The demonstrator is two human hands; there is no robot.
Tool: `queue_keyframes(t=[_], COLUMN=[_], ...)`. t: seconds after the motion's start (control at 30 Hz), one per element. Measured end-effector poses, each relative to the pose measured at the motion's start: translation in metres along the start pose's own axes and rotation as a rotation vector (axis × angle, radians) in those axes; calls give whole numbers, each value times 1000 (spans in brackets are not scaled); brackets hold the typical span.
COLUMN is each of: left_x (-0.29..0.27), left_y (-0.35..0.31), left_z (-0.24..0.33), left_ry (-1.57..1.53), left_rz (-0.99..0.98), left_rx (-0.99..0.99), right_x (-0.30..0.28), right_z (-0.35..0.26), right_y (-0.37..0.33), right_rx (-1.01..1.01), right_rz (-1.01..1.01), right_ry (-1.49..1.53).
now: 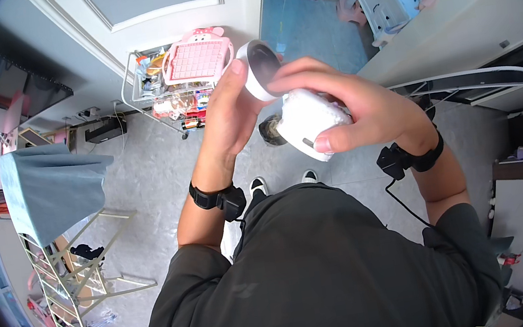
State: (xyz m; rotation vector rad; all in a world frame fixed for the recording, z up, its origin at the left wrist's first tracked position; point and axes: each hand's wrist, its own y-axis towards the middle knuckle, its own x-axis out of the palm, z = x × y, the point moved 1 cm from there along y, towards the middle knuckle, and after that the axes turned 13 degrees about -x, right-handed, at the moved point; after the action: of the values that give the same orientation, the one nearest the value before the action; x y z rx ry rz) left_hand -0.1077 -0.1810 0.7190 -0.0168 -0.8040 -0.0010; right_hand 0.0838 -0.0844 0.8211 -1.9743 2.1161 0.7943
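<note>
My left hand (226, 116) is closed around a round white cup-like piece (255, 88) with a dark inside, its mouth turned toward my right hand. A rounded white piece (309, 120) with a bumpy edge and a small slot is gripped in my right hand (374, 107), thumb on its near side. The fingertips of that hand reach to the cup-like piece's rim. Both pieces are held up in front of my chest, close together. What kind of device they belong to I cannot make out.
Ahead stands a wire trolley (131, 91) with a pink basket (199, 60) and packages. A dark bin-like container (270, 131) is on the floor below my hands. To the left a drying rack (57, 279) carries a blue cloth (54, 186); an ironing board (470, 80) lies to the right.
</note>
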Motion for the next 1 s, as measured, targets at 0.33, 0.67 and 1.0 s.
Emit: queue_keyframes(t=[0.33, 0.67, 1.0], left_x=[-1, 2, 7], left_y=[14, 32, 41], left_z=[-11, -14, -17], left_ry=[136, -143, -129], left_rz=[105, -77, -80], left_rx=[-15, -11, 22], right_x=[-2, -9, -17], right_z=[22, 42, 45], right_y=[-11, -31, -32], right_rx=[47, 25, 7], right_rz=[25, 352, 343], right_ry=[69, 578, 466])
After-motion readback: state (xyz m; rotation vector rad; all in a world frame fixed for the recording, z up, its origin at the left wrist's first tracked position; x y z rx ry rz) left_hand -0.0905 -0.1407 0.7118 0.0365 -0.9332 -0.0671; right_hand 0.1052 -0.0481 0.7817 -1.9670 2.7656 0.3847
